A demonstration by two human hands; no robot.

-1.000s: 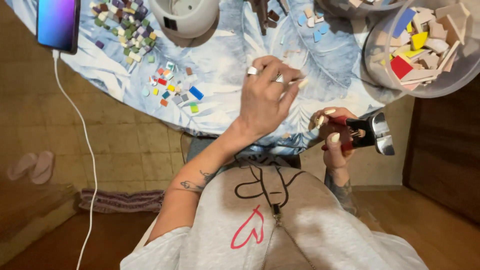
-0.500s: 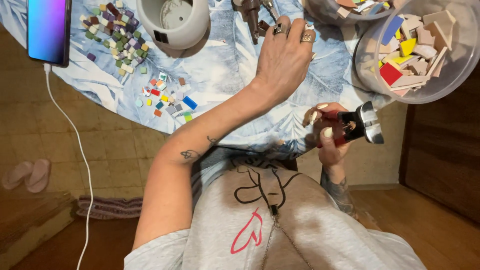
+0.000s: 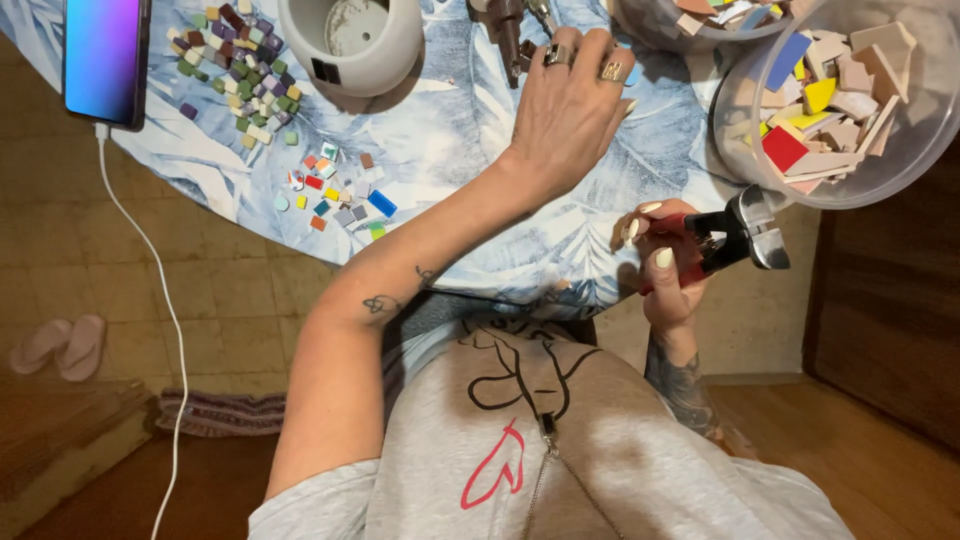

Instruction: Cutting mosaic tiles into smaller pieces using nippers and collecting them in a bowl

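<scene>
My right hand (image 3: 665, 262) is wrapped tight round the red handles of a pair of tile nippers (image 3: 725, 238), held just off the near edge of the tabletop (image 3: 450, 140), the metal head pointing right toward the clear plastic bowl (image 3: 905, 150). My left hand (image 3: 568, 110) reaches across the blue-and-white leaf-patterned cloth, palm down and fingers curled at the far edge of view; the fingertips are cut off there, so I cannot tell whether they grip anything. Just beyond them lie some dark metal tools (image 3: 510, 25), only partly in view.

The clear bowl at the far right holds broken tile pieces, mostly pale pink and beige with one red, some yellow and a blue one. A second bowl (image 3: 680, 20) beside it, further away, is largely cut off. To the left stands a round white pot (image 3: 350, 45); what is in it is hard to make out. Left of it, a heap of small tile bits (image 3: 240, 70) in purple, green and cream; nearer me, a looser scatter of coloured bits (image 3: 335, 190). At the far left a phone (image 3: 105, 55) lies lit, its white cable (image 3: 165, 330) trailing down. A pair of slippers (image 3: 55, 345) lies on the floor.
</scene>
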